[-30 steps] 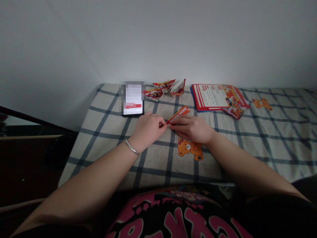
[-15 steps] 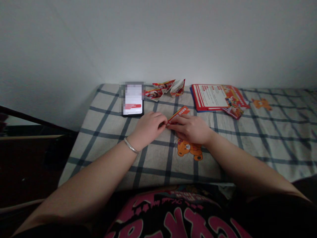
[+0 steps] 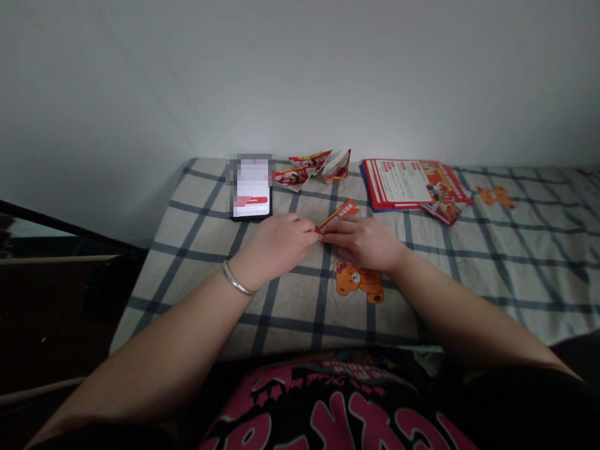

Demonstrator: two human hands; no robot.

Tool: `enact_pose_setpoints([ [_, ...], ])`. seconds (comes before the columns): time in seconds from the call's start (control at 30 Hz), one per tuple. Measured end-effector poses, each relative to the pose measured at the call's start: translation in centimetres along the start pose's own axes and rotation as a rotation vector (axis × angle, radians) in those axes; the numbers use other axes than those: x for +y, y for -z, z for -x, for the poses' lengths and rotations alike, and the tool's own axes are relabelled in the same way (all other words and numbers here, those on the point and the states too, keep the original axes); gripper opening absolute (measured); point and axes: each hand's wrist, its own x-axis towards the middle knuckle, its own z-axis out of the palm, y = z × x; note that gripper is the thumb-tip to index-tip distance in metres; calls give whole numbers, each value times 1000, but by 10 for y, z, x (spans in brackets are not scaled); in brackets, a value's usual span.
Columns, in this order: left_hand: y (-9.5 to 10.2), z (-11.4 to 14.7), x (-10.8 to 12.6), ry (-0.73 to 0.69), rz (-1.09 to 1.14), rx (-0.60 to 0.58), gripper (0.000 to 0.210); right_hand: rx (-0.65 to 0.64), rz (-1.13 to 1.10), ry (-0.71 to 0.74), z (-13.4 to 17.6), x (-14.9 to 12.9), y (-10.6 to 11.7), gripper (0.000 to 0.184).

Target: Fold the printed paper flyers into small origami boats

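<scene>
A folded red and orange printed paper (image 3: 338, 217) lies slantwise on the checked cloth between my hands. My left hand (image 3: 284, 242), with a silver bangle at the wrist, is closed with its fingertips pinched at the paper's near left end. My right hand (image 3: 368, 240) has its fingers pressed together along the paper's lower side, its fingertips close to those of my left. The near edge of the paper is hidden behind the right fingers. Behind them stand several folded red and white paper pieces (image 3: 300, 175).
A phone (image 3: 252, 187) with a lit, partly blurred screen lies at the left. At the right is a stack of printed red leaflets (image 3: 398, 181), with a small folded leaflet (image 3: 443, 212) at its front edge. The checked cloth (image 3: 290, 306) runs back to a pale wall (image 3: 300, 75).
My left hand has turned slightly, its wrist and bangle shifting left and its fingers closing more over the paper's end. The right hand has barely moved.
</scene>
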Motion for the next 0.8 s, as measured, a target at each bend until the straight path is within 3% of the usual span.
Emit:
enact_pose_setpoints([
  [0.5,13,2,9,125,48,-56,24,49,-55,-20,9,7,2,30],
  [0.8,-4,0,3,235,144,28,24,36,-49,-17,8,6,3,29],
])
